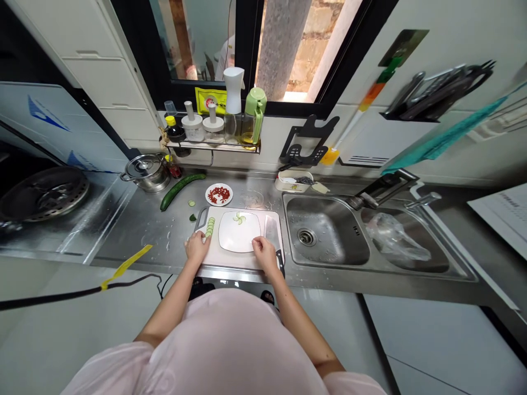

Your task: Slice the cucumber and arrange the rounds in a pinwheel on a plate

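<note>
My left hand [196,248] is at the lower left of the pale cutting board [214,258], its fingertips at the near end of a row of overlapping cucumber slices [210,226]; what its fingers hold is too small to tell. My right hand [264,253] is closed at the lower right edge of a white square plate [234,240]; whether anything is between the fingers cannot be made out. A few cucumber slices [239,218] form a curved pattern near the plate's far edge. A knife [272,231] lies on the board right of the plate.
Behind the board are a long cucumber [179,191] and a small plate of chopped red pieces [219,195]. A steel pot [147,172] stands back left. To the right is a double sink [329,233] with a plastic bag [397,237]. Bottles line a wall shelf [214,146].
</note>
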Demonstrator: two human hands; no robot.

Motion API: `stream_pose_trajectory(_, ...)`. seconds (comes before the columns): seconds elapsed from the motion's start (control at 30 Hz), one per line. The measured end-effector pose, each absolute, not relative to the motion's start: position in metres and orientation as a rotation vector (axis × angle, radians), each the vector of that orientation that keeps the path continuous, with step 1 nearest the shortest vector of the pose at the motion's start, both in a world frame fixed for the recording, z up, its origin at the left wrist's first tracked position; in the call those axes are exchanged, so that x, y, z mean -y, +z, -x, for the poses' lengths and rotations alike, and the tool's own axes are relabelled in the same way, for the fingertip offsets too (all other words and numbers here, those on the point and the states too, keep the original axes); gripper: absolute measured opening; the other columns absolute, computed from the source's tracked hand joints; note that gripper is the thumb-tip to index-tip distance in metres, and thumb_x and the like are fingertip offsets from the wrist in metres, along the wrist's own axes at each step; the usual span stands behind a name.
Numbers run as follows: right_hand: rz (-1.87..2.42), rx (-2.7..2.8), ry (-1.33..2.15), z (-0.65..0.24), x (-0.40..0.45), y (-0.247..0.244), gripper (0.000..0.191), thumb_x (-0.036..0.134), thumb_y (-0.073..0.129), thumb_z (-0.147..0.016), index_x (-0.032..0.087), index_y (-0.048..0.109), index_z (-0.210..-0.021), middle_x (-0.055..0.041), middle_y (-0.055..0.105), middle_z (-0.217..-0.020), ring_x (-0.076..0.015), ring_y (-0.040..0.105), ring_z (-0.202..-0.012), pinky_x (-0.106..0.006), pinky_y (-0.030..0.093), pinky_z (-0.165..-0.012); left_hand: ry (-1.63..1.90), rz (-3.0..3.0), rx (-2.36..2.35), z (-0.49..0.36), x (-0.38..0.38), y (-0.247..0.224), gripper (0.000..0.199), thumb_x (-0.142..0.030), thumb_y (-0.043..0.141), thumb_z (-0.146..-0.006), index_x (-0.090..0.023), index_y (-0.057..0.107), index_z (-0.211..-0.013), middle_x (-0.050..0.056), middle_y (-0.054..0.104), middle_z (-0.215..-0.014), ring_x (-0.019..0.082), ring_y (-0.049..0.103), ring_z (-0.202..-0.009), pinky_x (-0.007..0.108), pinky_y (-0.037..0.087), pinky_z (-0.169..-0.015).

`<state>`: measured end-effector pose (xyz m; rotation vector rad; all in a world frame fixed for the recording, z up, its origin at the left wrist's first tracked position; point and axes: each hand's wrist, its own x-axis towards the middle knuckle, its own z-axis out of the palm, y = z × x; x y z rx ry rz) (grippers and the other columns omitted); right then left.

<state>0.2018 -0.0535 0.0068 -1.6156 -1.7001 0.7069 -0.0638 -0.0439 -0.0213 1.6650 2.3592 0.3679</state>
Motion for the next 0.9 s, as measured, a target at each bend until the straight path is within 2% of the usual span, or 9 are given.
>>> stream_pose_trajectory(0.2,1.598,1.716,0.698,-0.203,0.0511,0.0016,0.025,0.033,0.043,-0.084,0.018,0.063,-0.082,-0.0049,0.063,-0.077,-0.0172,0.055,-0.072,-0.025,0.039,-0.065,0.383,-1.639,-2.354,0.0649,0.0435,-0.0231,0.025,-0.042,0.049,-0.082,-0.02,0.058,-0.089,0.009,0.064,-0.094,0.025,0.058,-0.088,0.036,0.035,-0.081)
stream_pose_trajectory(0.47,1.583,1.709,0.736,-0.1958,0.0527,0.0024,0.025,0.033,0.043,-0.084,0.019,0.063,-0.083,-0.0048,0.063,-0.076,-0.0177,0.056,-0.072,-0.026,0.039,-0.064,0.406,-1.618,-2.378,0.0642,0.0403,-0.0239,0.031,-0.046,0.05,-0.081,-0.019,0.057,-0.093,0.01,0.064,-0.096,0.026,0.059,-0.09,0.037,0.036,-0.081)
stream_pose_trajectory(0.9,1.616,1.706,0.716,-0.1999,0.0544,-0.0007,0.024,0.033,0.044,-0.083,0.019,0.063,-0.082,-0.0047,0.064,-0.078,-0.0174,0.056,-0.072,-0.026,0.039,-0.066,0.562,-1.576,-2.363,0.0609,0.0432,-0.0263,0.021,-0.039,0.053,-0.08,-0.02,0.055,-0.088,0.005,0.063,-0.093,0.019,0.057,-0.084,0.027,0.036,-0.07)
